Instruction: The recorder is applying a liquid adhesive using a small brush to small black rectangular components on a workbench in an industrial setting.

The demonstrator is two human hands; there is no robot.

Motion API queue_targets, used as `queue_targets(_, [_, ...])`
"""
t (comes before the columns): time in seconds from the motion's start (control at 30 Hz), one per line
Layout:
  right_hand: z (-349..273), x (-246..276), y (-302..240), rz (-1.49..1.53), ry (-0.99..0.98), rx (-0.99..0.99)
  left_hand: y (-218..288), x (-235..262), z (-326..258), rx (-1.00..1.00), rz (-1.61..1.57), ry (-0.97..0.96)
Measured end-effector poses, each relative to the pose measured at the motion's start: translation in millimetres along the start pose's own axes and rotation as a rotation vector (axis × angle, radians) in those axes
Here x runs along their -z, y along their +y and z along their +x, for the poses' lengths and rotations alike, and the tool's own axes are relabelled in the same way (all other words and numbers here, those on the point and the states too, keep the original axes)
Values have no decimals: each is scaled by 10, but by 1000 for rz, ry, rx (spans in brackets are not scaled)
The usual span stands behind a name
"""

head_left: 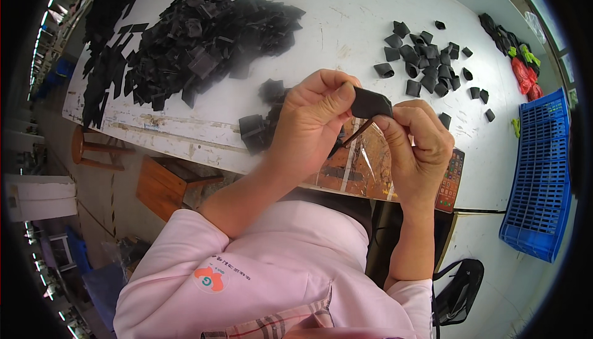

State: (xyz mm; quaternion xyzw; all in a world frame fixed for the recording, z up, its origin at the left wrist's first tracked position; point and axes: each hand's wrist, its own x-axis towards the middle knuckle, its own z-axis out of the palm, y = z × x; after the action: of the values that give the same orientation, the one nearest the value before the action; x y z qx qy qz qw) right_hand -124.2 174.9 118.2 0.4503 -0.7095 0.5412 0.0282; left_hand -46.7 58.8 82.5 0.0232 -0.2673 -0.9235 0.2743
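The black piece [371,103] is up in front of you, above the near edge of the counter [346,24], held between both your hands. Your left hand [312,120] grips its left end, with the thumb and fingers closed on it. Your right hand [417,144] pinches its right end, and a thin dark stick [357,134] points out below the piece, between the two hands; I cannot tell which hand holds it.

On the counter, a big heap [204,36] of flat black pieces lies far on your left. A small stack [259,123] of black pieces sits just behind your left hand. A group of rolled pieces [426,61] lies spread to the right, well apart from the heap. A phone [451,181] rests at the counter edge, just beside your right wrist.

The blue crate [540,172] stands at the right, past the counter. Its slatted wall faces you, and I cannot see what is in it. A black bag [460,289] lies on the floor near your right elbow.
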Motion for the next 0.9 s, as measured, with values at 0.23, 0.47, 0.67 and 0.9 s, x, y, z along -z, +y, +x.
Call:
queue_targets(0.23, [-83, -103, 94, -36, 43, 4, 72, 14, -55, -67, 447, -86])
queue_targets(0.47, [199, 272, 199, 811, -16, -291, 35, 183, -106, -190, 983, -3])
queue_targets(0.67, [-152, 22, 367, 161, 188, -415, 395, 1517, 248, -436, 1911, 580])
queue_targets(0.9, [-583, -261, 199, 348, -68, -639, 506, 1827, 309, -150, 1954, 512])
